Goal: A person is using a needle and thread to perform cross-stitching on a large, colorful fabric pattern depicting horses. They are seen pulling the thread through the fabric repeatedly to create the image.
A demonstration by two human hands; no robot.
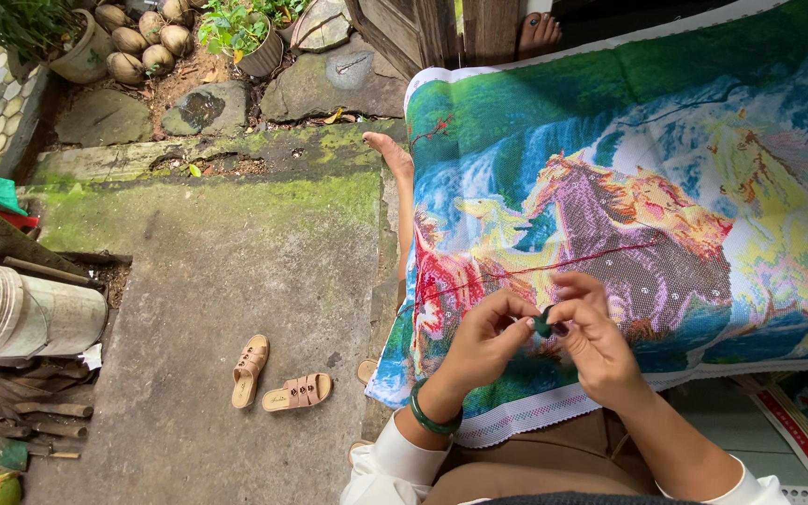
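Both hands meet over the embroidered horse cloth (666, 187): left hand (483, 341) & right hand (591, 341) pinch a small dark-green thread bobbin (542, 323), prob. mid-threading w/ red thread (554, 265); next needs fine fingertip control.

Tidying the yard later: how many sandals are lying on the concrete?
2. One sandal lies upright-lengthwise left of the cloth; the other sandal lies crosswise just right of it. Tan shapes at the cloth's lower edge may be more footwear, mostly hidden.

Two tan sandals (281, 379) lie on the concrete floor. Two green potted plants (240, 33) stand at the upper left. One big colourful horse embroidery cloth (666, 187). One green bangle (430, 416).
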